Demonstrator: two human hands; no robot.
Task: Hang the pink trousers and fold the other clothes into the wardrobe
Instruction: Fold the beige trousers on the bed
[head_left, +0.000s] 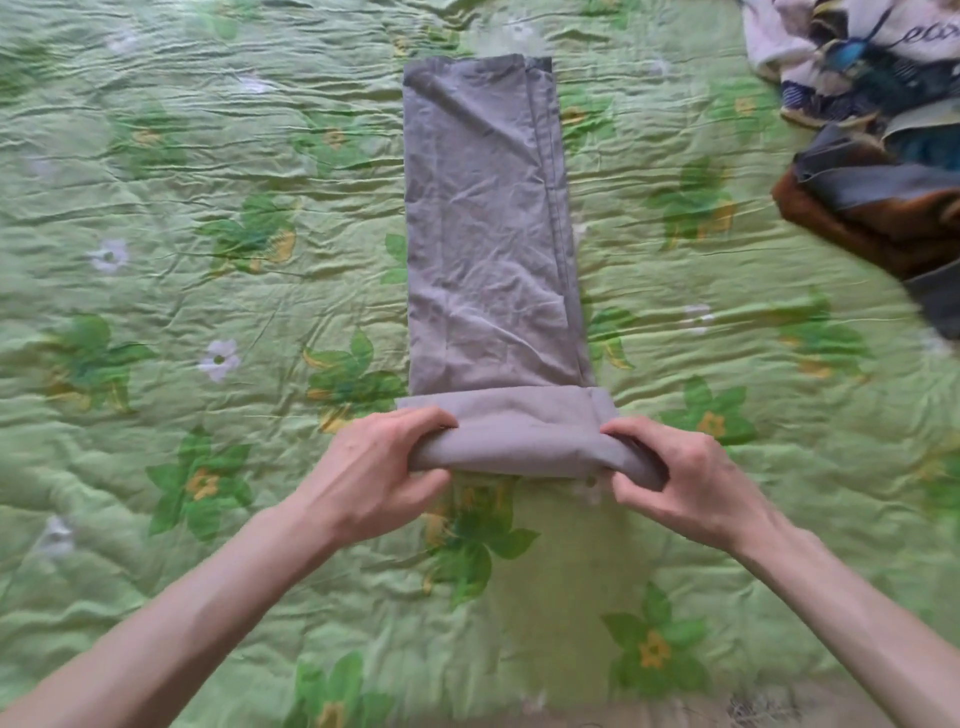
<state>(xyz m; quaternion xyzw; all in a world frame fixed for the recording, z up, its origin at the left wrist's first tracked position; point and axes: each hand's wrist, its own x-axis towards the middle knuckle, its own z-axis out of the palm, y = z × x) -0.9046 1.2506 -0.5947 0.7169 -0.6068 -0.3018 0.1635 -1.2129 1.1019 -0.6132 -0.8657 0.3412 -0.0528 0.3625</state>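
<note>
A grey garment (488, 223), folded into a long narrow strip, lies flat on the bed and runs away from me. Its near end is turned over into a thick roll (519, 436). My left hand (374, 467) grips the left end of that roll, fingers curled over the top and thumb underneath. My right hand (685, 473) grips the right end the same way. No pink trousers can be made out in this view.
A green floral quilt (208, 312) covers the bed. A loose heap of other clothes (878, 130), white, dark blue, brown and grey, lies at the far right edge. No wardrobe is in view.
</note>
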